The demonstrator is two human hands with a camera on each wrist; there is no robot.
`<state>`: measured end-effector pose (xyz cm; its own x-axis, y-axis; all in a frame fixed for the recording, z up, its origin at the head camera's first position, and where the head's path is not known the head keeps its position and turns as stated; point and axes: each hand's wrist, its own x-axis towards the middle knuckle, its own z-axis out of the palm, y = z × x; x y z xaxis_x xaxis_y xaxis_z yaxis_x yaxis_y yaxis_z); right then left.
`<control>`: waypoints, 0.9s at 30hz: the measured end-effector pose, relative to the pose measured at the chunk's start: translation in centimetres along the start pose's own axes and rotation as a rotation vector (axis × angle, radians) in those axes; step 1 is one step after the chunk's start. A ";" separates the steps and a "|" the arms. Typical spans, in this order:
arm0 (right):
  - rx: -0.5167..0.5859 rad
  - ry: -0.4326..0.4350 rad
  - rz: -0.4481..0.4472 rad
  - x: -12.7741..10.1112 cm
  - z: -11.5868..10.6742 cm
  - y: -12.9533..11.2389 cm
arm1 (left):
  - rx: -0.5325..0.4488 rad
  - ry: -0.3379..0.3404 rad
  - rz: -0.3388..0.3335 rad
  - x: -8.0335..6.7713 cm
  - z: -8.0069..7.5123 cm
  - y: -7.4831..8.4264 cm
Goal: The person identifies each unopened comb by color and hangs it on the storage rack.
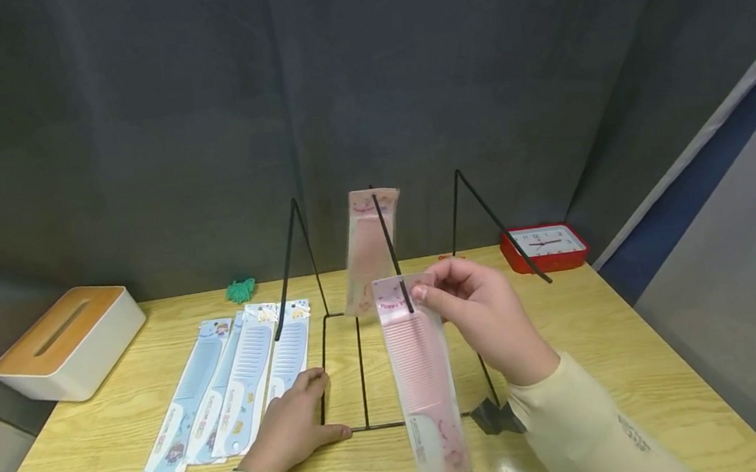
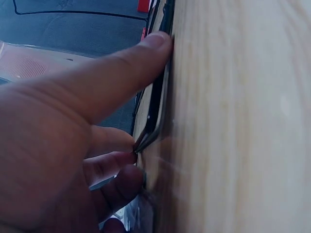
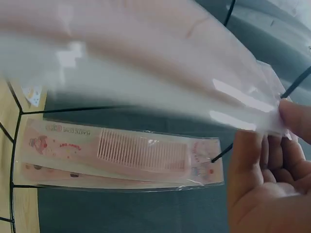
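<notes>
My right hand pinches the top corner of a pink comb in clear packaging between thumb and fingers. The tip of the black wire rack's middle hook shows in front of the pack's top. Farther back on that hook hang other packaged pink combs; in the right wrist view two packs overlap there. My left hand rests low at the rack's front left corner, fingers spread. In the left wrist view its thumb lies along the base wire and its fingertips touch the corner.
Several packaged blue combs lie left of the rack. A white tissue box with a wooden lid stands at far left, green string at the back. A red clock sits behind the rack's right hook. Black tape covers the front right base.
</notes>
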<state>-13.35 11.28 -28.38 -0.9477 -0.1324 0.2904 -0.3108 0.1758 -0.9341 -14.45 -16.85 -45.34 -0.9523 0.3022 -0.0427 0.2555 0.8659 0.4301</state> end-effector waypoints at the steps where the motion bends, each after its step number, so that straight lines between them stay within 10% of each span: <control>1: -0.001 0.009 0.003 0.4 0.1 0.1 | -0.003 -0.003 0.001 0.0 0.0 0.0; 27: -0.003 0.195 0.163 12.4 1.4 1.9 | 0.005 -0.007 0.021 0.0 0.2 -0.3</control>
<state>-25.61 8.59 -26.80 -0.9813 0.0883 0.1710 -0.1529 0.1821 -0.9713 -14.50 -17.03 -45.69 -0.9454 0.3233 -0.0400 0.2765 0.8614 0.4261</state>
